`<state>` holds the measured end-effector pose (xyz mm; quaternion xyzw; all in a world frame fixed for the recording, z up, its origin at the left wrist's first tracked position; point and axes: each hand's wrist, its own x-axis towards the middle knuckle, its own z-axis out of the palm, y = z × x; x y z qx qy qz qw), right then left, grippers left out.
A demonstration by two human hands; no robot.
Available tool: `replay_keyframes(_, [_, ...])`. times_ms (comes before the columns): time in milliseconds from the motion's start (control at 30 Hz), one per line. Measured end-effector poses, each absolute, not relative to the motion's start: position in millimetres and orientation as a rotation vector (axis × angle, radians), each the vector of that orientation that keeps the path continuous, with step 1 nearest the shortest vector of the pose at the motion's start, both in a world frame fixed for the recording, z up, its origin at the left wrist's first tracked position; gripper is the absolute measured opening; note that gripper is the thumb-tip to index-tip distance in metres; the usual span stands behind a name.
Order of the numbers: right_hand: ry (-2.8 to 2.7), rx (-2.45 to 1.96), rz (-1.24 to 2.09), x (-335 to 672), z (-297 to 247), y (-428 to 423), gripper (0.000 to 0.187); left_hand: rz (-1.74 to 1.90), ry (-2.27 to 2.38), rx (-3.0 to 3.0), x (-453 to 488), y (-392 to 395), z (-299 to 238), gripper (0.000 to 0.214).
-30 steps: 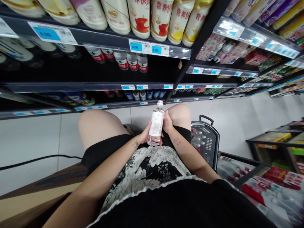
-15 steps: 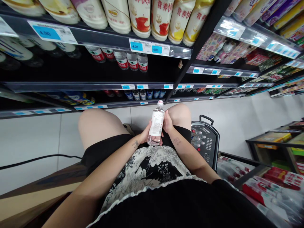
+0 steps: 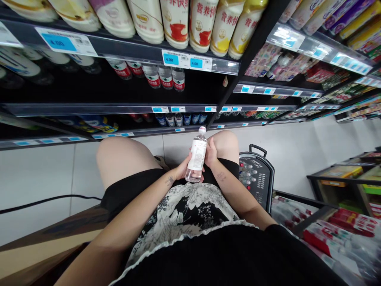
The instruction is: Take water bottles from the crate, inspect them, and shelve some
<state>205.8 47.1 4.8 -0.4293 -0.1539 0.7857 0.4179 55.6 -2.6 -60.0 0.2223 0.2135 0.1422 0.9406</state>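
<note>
A clear plastic water bottle (image 3: 197, 157) with a white printed label and a pale cap stands slightly tilted above my lap. My left hand (image 3: 182, 168) is wrapped round its lower left side, the thumb along the label's edge. Fingers show through the clear base, partly hidden by the label. On the other side, my right hand (image 3: 211, 154) is curled against the bottle, its thumb raised and its other fingers mostly hidden behind it.
Shelves (image 3: 119, 109) ahead hold several red-labelled water bottles (image 3: 166, 77), with milk drink bottles (image 3: 202, 26) above. A black basket (image 3: 262, 180) with several bottles stands on the floor to my right. Bottle packs (image 3: 342, 242) lie at the lower right. A black cable (image 3: 50, 201) runs at left.
The bottle has turned slightly in my hands and tips a little to the right. Both hands stay in nearly the same place.
</note>
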Motion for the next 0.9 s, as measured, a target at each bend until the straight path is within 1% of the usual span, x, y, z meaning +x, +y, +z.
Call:
replay_keyframes(100, [-0.262,-0.955,1.970,211.7,0.4,48.8,0.088,0.275,0.506,0.454,53.8,-2.0,-56.3,0.080])
replay_keyframes(167, [-0.201,-0.889,1.963,216.5,0.0,49.5,0.091,0.279,0.533,0.462,52.7,-0.9,-54.2,0.068])
replay_keyframes(233, [-0.185,-0.822,1.978,220.6,2.0,48.9,0.091,0.252,0.519,0.483,51.4,0.2,-52.4,0.064])
replay_keyframes(367, [-0.289,-0.681,2.025,224.0,7.5,43.2,0.084,0.153,0.474,0.565,48.4,-1.5,-46.8,0.059])
replay_keyframes(433, [-0.340,-0.678,2.030,223.7,8.2,40.6,0.081,0.164,0.515,0.594,48.6,-5.0,-42.0,0.057])
replay_keyframes(533, [-0.352,-0.793,1.983,222.3,7.4,39.9,0.081,0.304,0.664,0.637,53.6,-10.3,-34.9,0.059])
replay_keyframes(667, [-0.354,-1.007,1.926,215.9,6.2,41.9,0.087,0.509,0.970,0.763,61.4,-9.9,-31.5,0.056])
replay_keyframes(700, [-0.388,-1.060,1.924,213.2,5.8,42.0,0.082,0.546,1.051,0.829,61.0,-8.1,-31.3,0.056])
replay_keyframes(733, [-0.435,-1.108,1.921,210.2,5.2,41.8,0.072,0.577,1.134,0.912,59.2,-5.8,-31.0,0.056])
replay_keyframes(833, [-0.584,-1.187,1.871,201.9,1.9,39.1,0.028,0.542,1.378,1.186,47.0,1.8,-27.9,0.058])
replay_keyframes(867, [-0.623,-1.195,1.855,200.3,0.2,37.7,0.021,0.477,1.444,1.265,41.7,4.0,-26.4,0.058])
replay_keyframes(900, [-0.670,-1.212,1.842,199.5,-2.0,36.3,0.021,0.394,1.498,1.333,36.5,5.9,-25.0,0.058])
